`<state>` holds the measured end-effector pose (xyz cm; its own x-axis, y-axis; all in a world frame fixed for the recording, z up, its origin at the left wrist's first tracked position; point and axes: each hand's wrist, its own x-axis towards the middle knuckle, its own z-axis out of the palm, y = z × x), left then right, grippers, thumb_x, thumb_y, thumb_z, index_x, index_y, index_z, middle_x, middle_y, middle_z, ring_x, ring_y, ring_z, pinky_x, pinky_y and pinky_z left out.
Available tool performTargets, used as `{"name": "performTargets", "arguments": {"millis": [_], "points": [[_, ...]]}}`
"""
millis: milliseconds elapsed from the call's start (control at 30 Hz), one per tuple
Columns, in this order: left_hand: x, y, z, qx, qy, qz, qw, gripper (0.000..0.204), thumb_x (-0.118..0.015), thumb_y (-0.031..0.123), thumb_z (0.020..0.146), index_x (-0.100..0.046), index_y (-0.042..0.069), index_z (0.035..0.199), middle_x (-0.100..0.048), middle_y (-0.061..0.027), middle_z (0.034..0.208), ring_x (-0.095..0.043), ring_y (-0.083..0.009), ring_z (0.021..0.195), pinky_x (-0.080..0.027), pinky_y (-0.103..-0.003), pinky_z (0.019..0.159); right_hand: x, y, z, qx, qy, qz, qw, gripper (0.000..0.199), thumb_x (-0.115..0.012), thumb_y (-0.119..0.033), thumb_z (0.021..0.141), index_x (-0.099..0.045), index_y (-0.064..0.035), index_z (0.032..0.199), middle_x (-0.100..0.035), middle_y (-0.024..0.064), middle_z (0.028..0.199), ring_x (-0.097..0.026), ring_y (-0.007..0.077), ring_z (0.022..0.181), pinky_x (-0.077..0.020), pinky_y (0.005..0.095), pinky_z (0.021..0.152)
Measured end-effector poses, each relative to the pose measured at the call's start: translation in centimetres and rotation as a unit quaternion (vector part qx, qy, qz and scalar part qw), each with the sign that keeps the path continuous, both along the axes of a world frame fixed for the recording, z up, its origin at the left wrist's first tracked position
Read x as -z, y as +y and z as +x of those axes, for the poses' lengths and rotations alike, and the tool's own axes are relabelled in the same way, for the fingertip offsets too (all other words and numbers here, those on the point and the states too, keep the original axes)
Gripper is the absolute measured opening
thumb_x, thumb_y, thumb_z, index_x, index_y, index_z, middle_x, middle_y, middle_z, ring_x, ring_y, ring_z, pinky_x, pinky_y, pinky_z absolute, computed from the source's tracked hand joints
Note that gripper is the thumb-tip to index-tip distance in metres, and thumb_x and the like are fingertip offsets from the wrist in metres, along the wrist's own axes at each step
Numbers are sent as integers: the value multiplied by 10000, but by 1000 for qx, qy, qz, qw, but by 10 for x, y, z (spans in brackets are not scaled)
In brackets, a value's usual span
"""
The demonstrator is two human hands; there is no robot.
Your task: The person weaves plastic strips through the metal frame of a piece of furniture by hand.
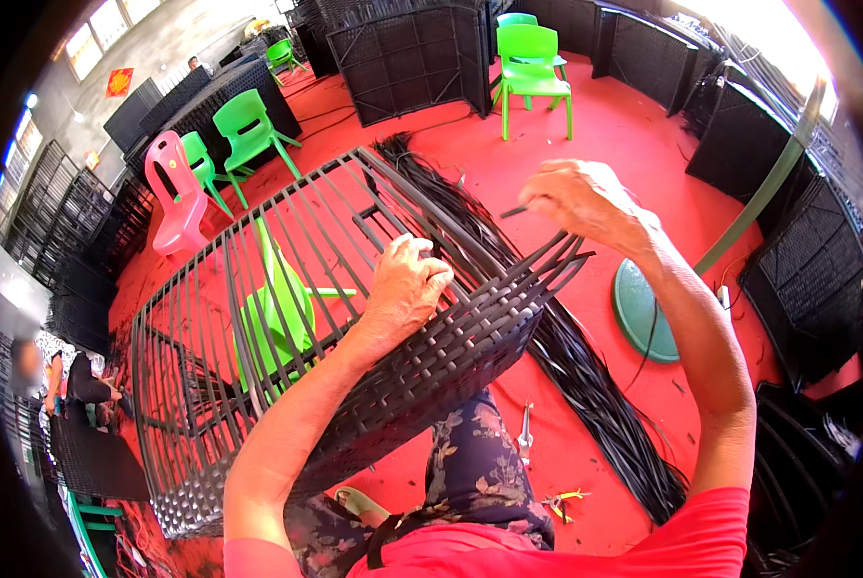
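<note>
Two hands | left hand [407, 284] fingers curled on woven frame [422, 371] | right hand [581, 197] fingers pinching black strip [514, 211]

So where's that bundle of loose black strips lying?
In the head view, the bundle of black strips lies on the red floor at the person's right, running beside the half-woven frame, close to the round green lid.

Both hands raised, left [407, 284] curled shut, right [576, 197] pinching.

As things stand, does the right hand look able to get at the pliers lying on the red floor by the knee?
Probably yes. The right hand is raised, pinching a black strip, but the pliers lie uncovered, with nothing between.
</note>
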<state>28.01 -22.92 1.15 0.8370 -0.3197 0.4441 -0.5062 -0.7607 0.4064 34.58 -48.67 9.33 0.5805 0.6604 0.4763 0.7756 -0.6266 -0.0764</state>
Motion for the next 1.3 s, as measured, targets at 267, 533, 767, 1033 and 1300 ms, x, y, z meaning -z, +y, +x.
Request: {"name": "performTargets", "arguments": {"millis": [267,533,767,1033,1300], "points": [[22,-1,23,38,46,76,995,302,-547,328,828,-626,86,991,-479,-149,1162,-345,-358,1198,-283,-442,988,30,14,17,-35,299,-1,953,150,-572,-167,769,-638,-47,830,-625,100,738,-595,253,694,-452,346,655],[19,-3,23,39,106,14,994,315,-566,334,814,-638,57,947,-501,-133,1153,-346,-357,1197,-271,-447,987,25,30,16,-77,268,-8,960,157,-552,-167,761,-633,-40,805,-619,103,715,-589,254,660,-446,342,612],[23,-4,28,35,132,37,990,370,-528,391,815,-636,75,973,-470,-172,1177,-318,-375,1209,-225,-458,1004,33,43,20,-58,313,-87,944,164,-573,-199,757,-652,-81,838,-630,95,725,-603,246,705,-449,338,642],[-1,-7,26,66,216,10,974,255,-590,334,767,-680,107,841,-538,-101,1061,-392,-297,1128,-227,-419,1002,51,50,28,-95,378,-54,919,202,-588,-235,773,-648,-72,876,-649,91,800,-615,229,772,-457,341,694],[-15,-13,-3,15,-19,-40,999,134,-625,148,699,-586,44,624,-546,-56,856,-466,-241,949,-342,-364,854,37,48,21,-81,279,46,956,162,-575,-138,790,-626,-43,911,-607,117,832,-598,237,730,-467,338,654]]}}
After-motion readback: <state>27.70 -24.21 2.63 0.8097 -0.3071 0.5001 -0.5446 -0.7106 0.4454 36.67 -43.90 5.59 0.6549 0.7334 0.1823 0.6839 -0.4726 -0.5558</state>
